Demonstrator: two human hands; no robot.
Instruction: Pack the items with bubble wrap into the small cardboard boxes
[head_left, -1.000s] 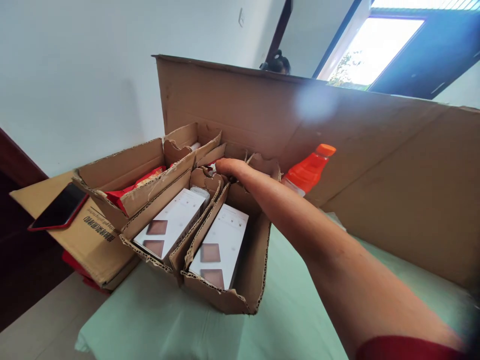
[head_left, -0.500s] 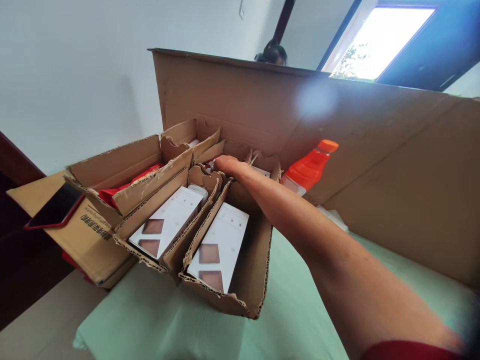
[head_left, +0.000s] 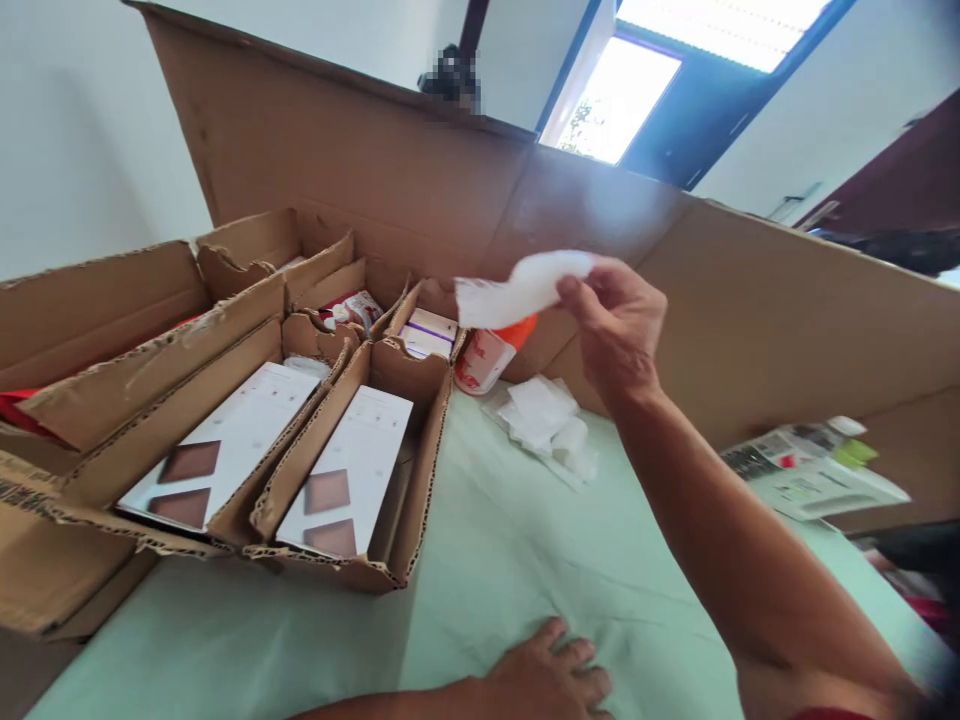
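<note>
Raised above the table, my right hand (head_left: 619, 320) pinches one end of a thin white sheet (head_left: 517, 290) that looks like packing foam. The sheet's loose end hangs left, in front of a bottle (head_left: 484, 362) with an orange top. My left hand (head_left: 544, 675) lies on the green cloth (head_left: 480, 560) at the bottom, fingers spread, holding nothing. A loose pile of similar white sheets (head_left: 544, 415) lies beside the bottle. To the left, cardboard trays hold a white box (head_left: 349, 465) and a second white box (head_left: 225, 440), both with brown squares printed on them.
Smaller cardboard compartments behind hold a red-and-white packet (head_left: 352, 310) and white boxes with purple stripes (head_left: 429, 333). A tall cardboard panel (head_left: 337, 150) stands along the back. At the right lies a pack with a white cap (head_left: 814, 475). Part of a person shows at the right edge.
My right hand has come out of the compartments, moving right and up, and now holds the white sheet. My left hand has come into view. The view has turned to the right.
</note>
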